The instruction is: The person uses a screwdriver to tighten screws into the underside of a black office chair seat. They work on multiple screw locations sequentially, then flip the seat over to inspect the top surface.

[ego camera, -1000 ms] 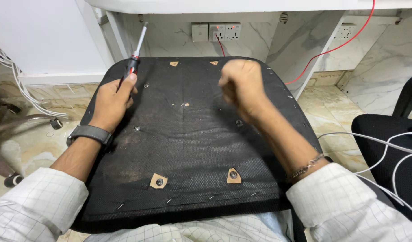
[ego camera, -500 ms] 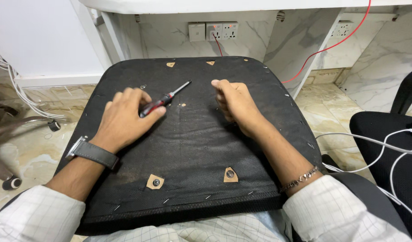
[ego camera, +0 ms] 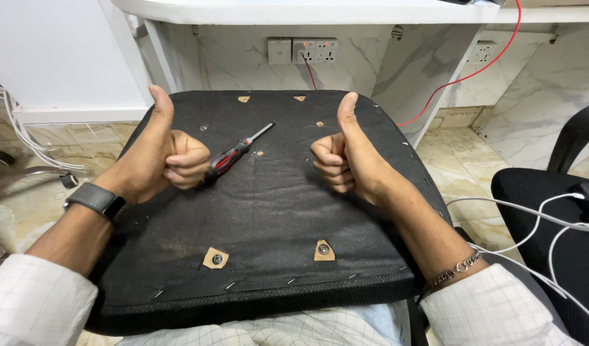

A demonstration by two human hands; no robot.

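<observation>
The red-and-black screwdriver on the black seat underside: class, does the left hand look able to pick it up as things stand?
Probably yes. The red-and-black screwdriver lies loose on the black fabric seat underside, its handle end right beside the left hand, with nothing over it. That hand is curled in a thumbs-up and would need to uncurl.

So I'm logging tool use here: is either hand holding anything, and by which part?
Nothing is held. Both the left hand and right hand give thumbs-up; the screwdriver lies on the seat cushion.

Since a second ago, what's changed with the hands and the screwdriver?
The left hand let go of the screwdriver, laying it flat on the seat cushion. Both it and the right hand then lifted into thumbs-up fists, holding nothing. Cushion, screws and cables stayed put.
</observation>
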